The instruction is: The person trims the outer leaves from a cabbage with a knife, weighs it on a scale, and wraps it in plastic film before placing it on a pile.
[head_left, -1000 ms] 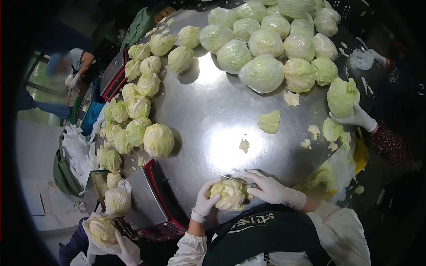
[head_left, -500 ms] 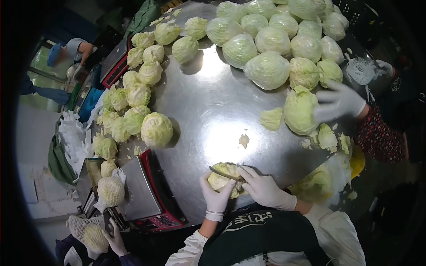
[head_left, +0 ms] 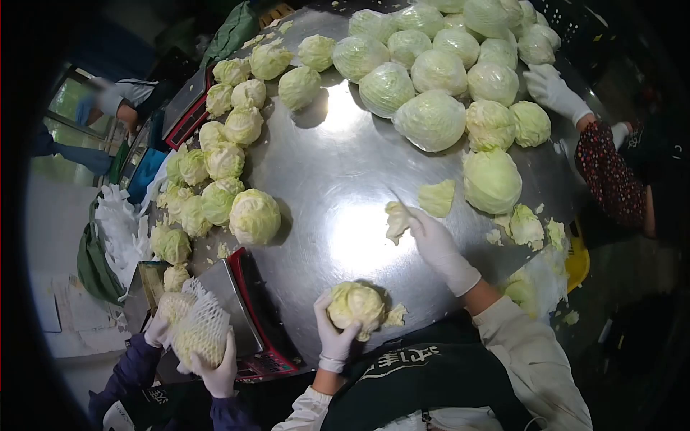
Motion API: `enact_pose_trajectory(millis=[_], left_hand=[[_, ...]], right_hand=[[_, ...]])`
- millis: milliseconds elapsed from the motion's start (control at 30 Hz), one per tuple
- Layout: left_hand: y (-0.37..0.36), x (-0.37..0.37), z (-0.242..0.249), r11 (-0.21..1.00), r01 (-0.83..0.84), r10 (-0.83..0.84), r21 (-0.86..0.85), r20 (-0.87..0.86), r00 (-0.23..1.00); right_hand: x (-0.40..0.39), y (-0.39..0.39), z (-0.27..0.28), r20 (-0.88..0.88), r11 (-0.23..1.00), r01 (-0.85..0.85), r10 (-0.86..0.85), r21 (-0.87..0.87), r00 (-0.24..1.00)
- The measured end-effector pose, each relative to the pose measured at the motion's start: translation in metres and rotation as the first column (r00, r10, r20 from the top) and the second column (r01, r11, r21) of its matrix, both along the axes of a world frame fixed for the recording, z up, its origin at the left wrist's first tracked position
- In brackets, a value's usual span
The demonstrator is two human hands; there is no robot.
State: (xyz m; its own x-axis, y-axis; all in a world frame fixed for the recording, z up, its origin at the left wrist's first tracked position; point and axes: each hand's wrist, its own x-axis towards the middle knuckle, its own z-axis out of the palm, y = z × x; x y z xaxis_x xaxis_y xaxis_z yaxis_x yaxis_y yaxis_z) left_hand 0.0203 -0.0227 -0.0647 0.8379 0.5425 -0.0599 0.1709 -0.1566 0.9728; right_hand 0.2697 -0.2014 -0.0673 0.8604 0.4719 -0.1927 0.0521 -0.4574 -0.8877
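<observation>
My left hand point(head_left: 336, 336), in a white glove, is wrapped round a trimmed cabbage point(head_left: 356, 307) near the table's front edge. A loose leaf scrap point(head_left: 395, 314) lies at that cabbage's right side. Out over the table, my gloved right hand point(head_left: 438, 248) is closed on a knife point(head_left: 399, 201), whose thin blade points up and left. A pale leaf piece point(head_left: 396, 223) is right at its fingertips. Beyond the hand lie a flat green leaf point(head_left: 437, 198) and a whole cabbage point(head_left: 492, 181).
Wrapped cabbages point(head_left: 431, 118) are piled at the back right; bare ones point(head_left: 254, 217) line the left side. A red scale point(head_left: 266, 309) stands front left, where a co-worker holds a netted cabbage point(head_left: 203, 334). At right, another person's gloved hand point(head_left: 553, 93) reaches over the table.
My right hand has left the cabbage, moving forward with the knife, a leaf piece now at its fingertips. My left hand keeps the cabbage. The right co-worker's hand has moved back from the large cabbage.
</observation>
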Motion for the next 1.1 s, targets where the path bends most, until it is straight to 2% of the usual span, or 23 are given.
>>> enact_pose_trajectory(millis=[33, 100, 167, 233, 300, 367, 433, 467, 600, 667, 700, 767, 800, 833, 900, 933, 967, 1000, 1033, 1100], left_hand=[[0.006, -0.012, 0.007, 0.983, -0.003, -0.002, -0.183, -0.026, 1.0], [0.004, -0.022, 0.018, 0.903, -0.145, 0.139, -0.404, -0.043, 0.989], [-0.01, -0.017, 0.023, 0.884, -0.232, 0.222, -0.406, -0.073, 0.972], [-0.021, -0.01, 0.019, 0.859, -0.309, 0.297, -0.408, -0.094, 0.95], [-0.032, -0.006, 0.015, 0.934, -0.255, 0.24, -0.248, -0.091, 0.967], [-0.044, 0.005, 0.021, 0.927, -0.274, 0.255, -0.257, -0.105, 0.961], [-0.05, 0.014, 0.029, 0.942, -0.284, 0.255, -0.179, -0.165, 0.953], [-0.052, 0.017, 0.029, 0.942, -0.275, 0.248, -0.191, -0.157, 0.956], [-0.051, 0.016, 0.023, 0.968, -0.213, 0.194, -0.131, -0.141, 0.971], [-0.042, 0.009, 0.018, 0.972, -0.168, 0.149, -0.165, -0.126, 0.981], [-0.035, 0.002, 0.016, 0.972, -0.168, 0.149, -0.165, -0.125, 0.981], [-0.017, -0.013, 0.014, 0.907, -0.099, 0.069, -0.409, -0.088, 0.994], [-0.009, -0.015, 0.026, 0.828, -0.071, 0.033, -0.556, -0.078, 0.996], [0.0, -0.024, 0.028, 0.83, -0.077, 0.037, -0.553, -0.082, 0.996], [0.009, -0.031, 0.038, 0.757, -0.12, -0.011, -0.642, -0.196, 0.981], [-0.004, -0.029, 0.038, 0.75, -0.096, 0.076, -0.654, -0.059, 0.995], [-0.009, -0.028, 0.035, 0.748, -0.096, 0.075, -0.656, -0.06, 0.995], [-0.012, -0.027, 0.032, 0.83, -0.118, 0.055, -0.546, -0.129, 0.99], [-0.014, -0.026, 0.029, 0.896, -0.127, 0.044, -0.425, -0.199, 0.979], [-0.018, -0.027, 0.021, 0.896, -0.151, 0.07, -0.417, -0.203, 0.977]], right_hand=[[0.007, -0.005, -0.009, -0.002, 0.993, 0.024, -0.025, -0.119, 1.0], [-0.008, -0.006, 0.015, -0.026, 0.99, -0.017, 0.014, -0.137, 1.0], [-0.033, -0.007, 0.03, -0.053, 0.984, -0.068, 0.06, -0.164, 0.997], [-0.065, 0.0, 0.037, -0.11, 0.944, -0.253, 0.28, 0.212, 0.954], [-0.085, 0.003, 0.051, -0.067, 0.899, -0.414, 0.427, 0.143, 0.902], [-0.089, 0.005, 0.051, -0.059, 0.883, -0.46, 0.466, 0.092, 0.883], [-0.079, 0.003, 0.052, -0.091, 0.838, -0.546, 0.542, -0.017, 0.835], [-0.075, 0.0, 0.049, -0.002, 0.85, -0.523, 0.524, 0.056, 0.852], [-0.069, -0.004, 0.042, 0.045, 0.843, -0.538, 0.538, -0.012, 0.842], [-0.068, -0.005, 0.024, 0.128, 0.906, -0.422, 0.422, -0.032, 0.897], [-0.065, -0.006, 0.016, 0.129, 0.906, -0.422, 0.422, -0.032, 0.897], [-0.054, -0.009, 0.005, 0.021, 0.95, -0.251, 0.26, -0.187, 0.965], [-0.053, -0.011, 0.005, 0.035, 0.939, -0.244, 0.26, -0.243, 0.965], [-0.056, -0.009, 0.007, 0.031, 0.939, -0.249, 0.263, -0.239, 0.964], [-0.065, -0.007, 0.016, 0.135, 0.965, -0.264, 0.26, 0.009, 0.956], [-0.07, -0.004, 0.023, 0.133, 0.965, -0.263, 0.26, 0.008, 0.956], [-0.077, 0.001, 0.032, 0.042, 0.924, -0.38, 0.378, 0.049, 0.925], [-0.081, 0.006, 0.038, -0.041, 0.868, -0.486, 0.492, 0.1, 0.87], [-0.084, 0.012, 0.042, -0.041, 0.868, -0.486, 0.492, 0.098, 0.87], [-0.089, 0.018, 0.046, -0.094, 0.8, -0.598, 0.599, 0.047, 0.795]])
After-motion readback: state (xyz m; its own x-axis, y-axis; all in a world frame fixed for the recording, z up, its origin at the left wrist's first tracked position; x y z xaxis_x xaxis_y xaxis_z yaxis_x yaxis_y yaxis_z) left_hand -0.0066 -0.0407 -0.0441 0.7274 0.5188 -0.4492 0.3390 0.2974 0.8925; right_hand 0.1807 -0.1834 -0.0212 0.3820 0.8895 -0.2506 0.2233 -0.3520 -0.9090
